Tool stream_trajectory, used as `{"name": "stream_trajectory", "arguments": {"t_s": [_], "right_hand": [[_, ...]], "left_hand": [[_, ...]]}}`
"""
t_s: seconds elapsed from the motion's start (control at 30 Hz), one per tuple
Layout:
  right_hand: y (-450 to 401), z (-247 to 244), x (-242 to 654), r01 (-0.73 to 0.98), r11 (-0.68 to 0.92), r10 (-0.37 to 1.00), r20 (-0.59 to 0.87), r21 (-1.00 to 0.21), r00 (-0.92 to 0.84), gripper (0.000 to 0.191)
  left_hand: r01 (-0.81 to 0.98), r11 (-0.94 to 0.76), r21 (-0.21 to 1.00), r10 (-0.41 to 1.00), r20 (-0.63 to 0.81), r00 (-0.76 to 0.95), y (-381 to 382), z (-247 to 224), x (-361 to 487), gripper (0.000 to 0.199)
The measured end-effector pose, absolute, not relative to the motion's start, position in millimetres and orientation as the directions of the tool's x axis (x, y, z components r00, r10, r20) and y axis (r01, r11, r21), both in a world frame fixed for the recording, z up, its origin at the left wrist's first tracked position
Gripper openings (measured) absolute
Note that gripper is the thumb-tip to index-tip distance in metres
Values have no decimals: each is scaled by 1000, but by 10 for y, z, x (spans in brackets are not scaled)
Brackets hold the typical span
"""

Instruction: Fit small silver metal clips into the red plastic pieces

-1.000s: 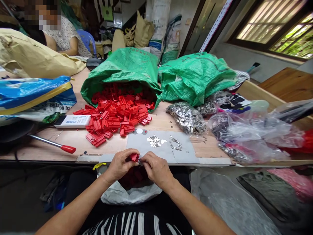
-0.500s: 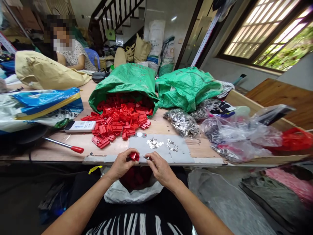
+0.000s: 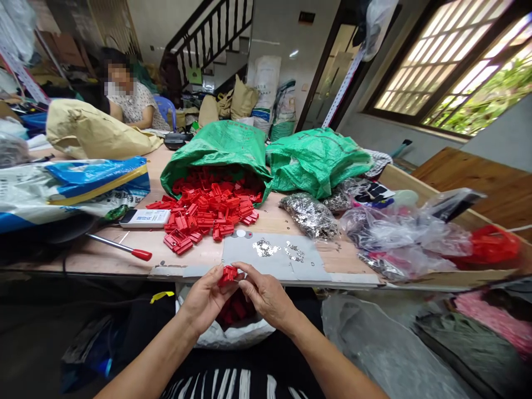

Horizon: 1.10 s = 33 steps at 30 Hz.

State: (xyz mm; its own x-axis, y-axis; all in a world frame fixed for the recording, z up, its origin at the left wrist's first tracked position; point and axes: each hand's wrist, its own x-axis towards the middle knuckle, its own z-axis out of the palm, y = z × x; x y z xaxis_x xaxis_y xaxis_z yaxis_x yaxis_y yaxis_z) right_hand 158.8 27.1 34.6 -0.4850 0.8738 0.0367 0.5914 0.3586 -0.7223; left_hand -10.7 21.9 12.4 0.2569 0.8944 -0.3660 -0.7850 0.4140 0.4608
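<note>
Between the thumb and fingers of my left hand (image 3: 203,296) is a small red plastic part (image 3: 228,275), above the front edge of the table. My right hand (image 3: 266,296) is pinched closed against the right side of that part. A thin metal piece, mostly hidden by the fingertips, is in the pinch. Just beyond my hands, small flat silvery pieces (image 3: 266,247) lie in two clusters on a grey sheet (image 3: 236,256). Below my hands, an open white sack (image 3: 253,335) in my lap has more red parts (image 3: 238,310) inside.
Many red parts (image 3: 199,213) spill from a green sack (image 3: 224,138). A second green sack (image 3: 320,158) and a clear bag of metal pieces (image 3: 310,216) lie to the right. A red-handled lever (image 3: 141,254) points from the left. Another person (image 3: 137,105) sits across the table.
My right hand has brought the thin metal piece up to the red part, and the gap between my hands has closed. The whole view has shifted slightly with my head.
</note>
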Motion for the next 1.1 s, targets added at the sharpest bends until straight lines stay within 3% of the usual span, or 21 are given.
{"name": "stream_trajectory", "arguments": {"t_s": [0.27,0.77,0.93,1.1], "right_hand": [[254,382,1578,539,377,871,92,-753,-482,34],[303,257,1551,487,389,896,197,-782,-399,29],[370,172,1560,490,329,912,137,-807,-387,36],[407,102,1596,570,294,906,34,-767,-421,40]], "left_hand": [[-838,452,306,840,-463,284,182,216,-33,25],[-855,419,306,851,-460,252,186,150,34,26],[-825,415,383,881,-397,258,167,58,17,14],[-640,478,602,878,-333,343,97,-171,-124,17]]}}
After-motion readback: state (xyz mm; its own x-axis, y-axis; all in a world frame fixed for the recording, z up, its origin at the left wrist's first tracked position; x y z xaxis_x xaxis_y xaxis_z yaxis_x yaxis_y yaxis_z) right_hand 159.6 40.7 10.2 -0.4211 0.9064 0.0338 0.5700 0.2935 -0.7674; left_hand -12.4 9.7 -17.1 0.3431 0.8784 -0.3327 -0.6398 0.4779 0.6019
